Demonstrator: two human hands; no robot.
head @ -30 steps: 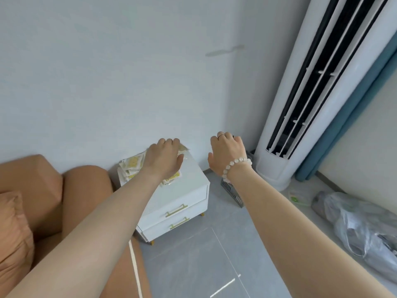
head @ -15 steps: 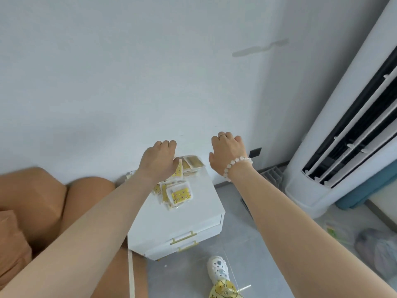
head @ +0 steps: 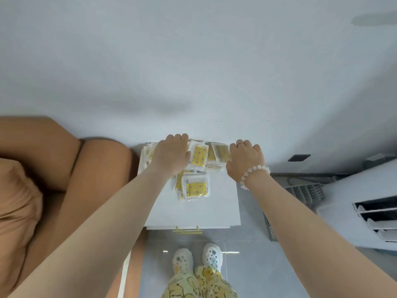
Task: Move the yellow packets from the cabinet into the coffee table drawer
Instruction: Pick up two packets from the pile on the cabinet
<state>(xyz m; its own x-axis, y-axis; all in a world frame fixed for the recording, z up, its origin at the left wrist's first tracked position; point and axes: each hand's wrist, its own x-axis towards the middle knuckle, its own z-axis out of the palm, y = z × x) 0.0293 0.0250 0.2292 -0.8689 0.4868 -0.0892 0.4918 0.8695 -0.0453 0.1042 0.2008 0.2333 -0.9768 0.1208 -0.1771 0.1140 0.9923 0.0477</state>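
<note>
A loose pile of yellow packets [head: 198,157] in clear wrappers lies at the back of the white cabinet [head: 214,211] top, against the wall. A few more packets [head: 196,188] have slid toward the middle of the top. My left hand [head: 171,154] lies palm down on the left part of the pile, its fingertips bent over the far edge. My right hand [head: 246,161], with a ring and a bead bracelet, sits at the pile's right end with its thumb against a packet. The packets under my left palm are hidden.
A tan sofa [head: 64,168] stands close on the cabinet's left. A white tower air conditioner [head: 365,201] and a grey vent rack [head: 300,194] fill the right. My feet in white clogs [head: 197,261] stand on the grey floor before the gold drawer handle [head: 187,230].
The view has tilted down and closed in over the cabinet. My right hand came in from the air beside the cabinet to the pile's right end. My left hand stays on the packets.
</note>
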